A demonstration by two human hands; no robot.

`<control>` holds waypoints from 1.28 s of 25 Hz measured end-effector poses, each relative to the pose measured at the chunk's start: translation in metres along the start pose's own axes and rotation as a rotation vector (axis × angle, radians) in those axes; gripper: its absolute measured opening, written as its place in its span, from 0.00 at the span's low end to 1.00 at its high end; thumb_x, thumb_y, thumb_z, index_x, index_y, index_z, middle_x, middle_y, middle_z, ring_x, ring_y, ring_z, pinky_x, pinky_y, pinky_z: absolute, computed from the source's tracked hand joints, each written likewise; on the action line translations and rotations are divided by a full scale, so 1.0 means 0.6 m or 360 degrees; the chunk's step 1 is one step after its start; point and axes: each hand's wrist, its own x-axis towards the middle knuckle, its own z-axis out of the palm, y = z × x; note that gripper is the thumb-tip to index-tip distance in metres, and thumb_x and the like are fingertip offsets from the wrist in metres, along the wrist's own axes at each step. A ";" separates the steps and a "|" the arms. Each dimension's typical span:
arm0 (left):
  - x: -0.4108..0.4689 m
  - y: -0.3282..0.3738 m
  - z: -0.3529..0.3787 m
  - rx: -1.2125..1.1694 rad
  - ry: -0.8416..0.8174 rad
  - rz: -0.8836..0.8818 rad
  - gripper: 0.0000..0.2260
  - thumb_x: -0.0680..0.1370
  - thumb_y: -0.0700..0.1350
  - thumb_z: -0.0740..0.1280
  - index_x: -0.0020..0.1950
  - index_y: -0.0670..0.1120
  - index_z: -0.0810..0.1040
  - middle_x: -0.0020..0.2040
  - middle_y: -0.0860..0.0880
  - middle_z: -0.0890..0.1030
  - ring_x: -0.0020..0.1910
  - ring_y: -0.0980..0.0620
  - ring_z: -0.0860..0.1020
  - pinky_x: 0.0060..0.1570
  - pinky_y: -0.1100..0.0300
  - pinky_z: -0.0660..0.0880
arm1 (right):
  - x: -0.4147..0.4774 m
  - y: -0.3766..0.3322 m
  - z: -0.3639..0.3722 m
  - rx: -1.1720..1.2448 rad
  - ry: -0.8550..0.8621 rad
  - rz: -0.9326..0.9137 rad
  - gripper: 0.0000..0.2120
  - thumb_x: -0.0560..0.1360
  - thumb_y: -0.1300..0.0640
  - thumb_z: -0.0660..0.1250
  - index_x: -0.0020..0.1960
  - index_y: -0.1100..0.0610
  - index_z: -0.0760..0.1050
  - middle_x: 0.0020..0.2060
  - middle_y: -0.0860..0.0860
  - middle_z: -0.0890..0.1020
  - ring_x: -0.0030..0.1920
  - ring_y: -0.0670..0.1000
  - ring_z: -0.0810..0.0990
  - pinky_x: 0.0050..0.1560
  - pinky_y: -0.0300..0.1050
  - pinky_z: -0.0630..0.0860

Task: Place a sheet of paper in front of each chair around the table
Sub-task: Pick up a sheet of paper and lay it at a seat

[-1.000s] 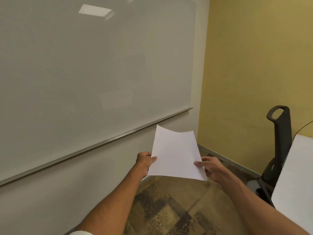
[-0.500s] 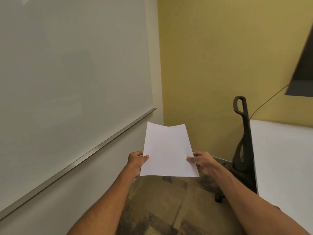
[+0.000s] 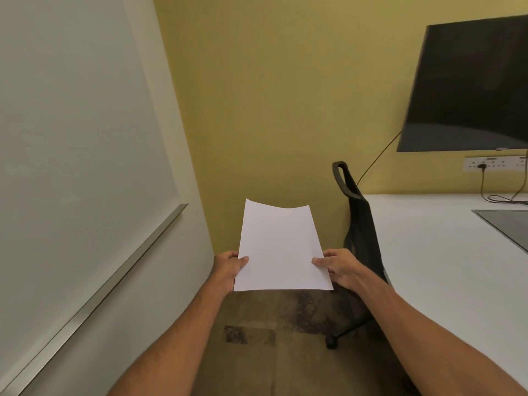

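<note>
- Sheet of paper [image 3: 281,247]: I see it held in the air over the carpet [image 3: 257,358], far edge bowed, not touching the worktop [image 3: 443,252].
- Left hand [image 3: 228,267]: thumb on top of the sheet's left edge, fingers curled beneath.
- Right hand [image 3: 341,267]: thumb on top of the right edge, fingers under the sheet.
- Chair [image 3: 361,221]: black, at the worktop's left edge, just right of the sheet.
- Whiteboard [image 3: 71,138] at left; dark screen [image 3: 468,84] on the yellow wall, socket strip [image 3: 494,163] below it.

Chair [image 3: 360,224] partly behind right hand [image 3: 340,267]
</note>
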 end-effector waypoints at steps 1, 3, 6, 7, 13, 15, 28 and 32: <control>0.034 0.012 0.021 0.0000 -0.0036 0.0014 0.04 0.74 0.32 0.69 0.44 0.39 0.76 0.47 0.40 0.80 0.37 0.45 0.79 0.38 0.57 0.78 | 0.030 -0.014 -0.011 0.0010 0.0022 -0.0016 0.13 0.71 0.67 0.70 0.55 0.66 0.75 0.50 0.57 0.80 0.53 0.59 0.79 0.46 0.51 0.78; 0.102 0.038 0.068 0.0010 -0.0081 0.0049 0.07 0.74 0.32 0.69 0.40 0.41 0.75 0.49 0.39 0.80 0.40 0.43 0.79 0.38 0.57 0.77 | 0.091 -0.049 -0.035 0.0000 0.0077 -0.0056 0.12 0.71 0.66 0.71 0.54 0.65 0.75 0.49 0.57 0.80 0.52 0.59 0.79 0.46 0.51 0.78; 0.206 0.085 0.147 0.0013 -0.0140 0.0059 0.09 0.74 0.31 0.69 0.39 0.42 0.74 0.49 0.39 0.79 0.37 0.45 0.79 0.34 0.58 0.78 | 0.193 -0.105 -0.073 0.0037 0.0156 -0.0096 0.12 0.71 0.66 0.71 0.54 0.65 0.75 0.48 0.56 0.80 0.50 0.58 0.80 0.43 0.49 0.78; 0.235 0.103 0.171 0.0016 -0.0164 0.0064 0.09 0.74 0.31 0.69 0.39 0.42 0.73 0.48 0.39 0.79 0.35 0.47 0.78 0.33 0.59 0.78 | 0.219 -0.122 -0.086 0.0047 0.0177 -0.0100 0.12 0.71 0.66 0.71 0.54 0.65 0.75 0.47 0.56 0.80 0.50 0.58 0.80 0.44 0.49 0.78; 0.415 0.186 0.333 0.0060 -0.0339 0.0102 0.06 0.73 0.32 0.69 0.43 0.40 0.75 0.48 0.38 0.80 0.35 0.47 0.78 0.41 0.54 0.78 | 0.366 -0.207 -0.174 0.0110 0.0369 -0.0137 0.13 0.72 0.66 0.71 0.55 0.65 0.74 0.46 0.55 0.79 0.45 0.55 0.79 0.40 0.46 0.78; 0.469 0.203 0.389 0.0100 -0.0413 0.0121 0.07 0.73 0.32 0.70 0.41 0.41 0.75 0.48 0.38 0.80 0.36 0.46 0.79 0.43 0.54 0.78 | 0.408 -0.223 -0.203 0.0147 0.0451 -0.0133 0.13 0.72 0.66 0.70 0.56 0.65 0.73 0.47 0.55 0.79 0.46 0.55 0.79 0.38 0.45 0.78; 0.750 0.322 0.735 0.0390 -0.1035 0.0250 0.05 0.73 0.34 0.71 0.43 0.40 0.76 0.50 0.39 0.81 0.46 0.41 0.80 0.50 0.47 0.79 | 0.617 -0.292 -0.354 0.0431 0.1069 -0.0141 0.11 0.73 0.65 0.69 0.54 0.64 0.73 0.48 0.55 0.79 0.44 0.53 0.79 0.46 0.49 0.77; 0.776 0.327 0.850 0.0472 -0.1253 0.0262 0.08 0.72 0.35 0.72 0.50 0.38 0.78 0.52 0.38 0.81 0.46 0.41 0.80 0.50 0.48 0.79 | 0.641 -0.279 -0.417 0.0555 0.1267 -0.0110 0.12 0.73 0.66 0.70 0.55 0.65 0.74 0.51 0.57 0.80 0.51 0.58 0.79 0.49 0.51 0.77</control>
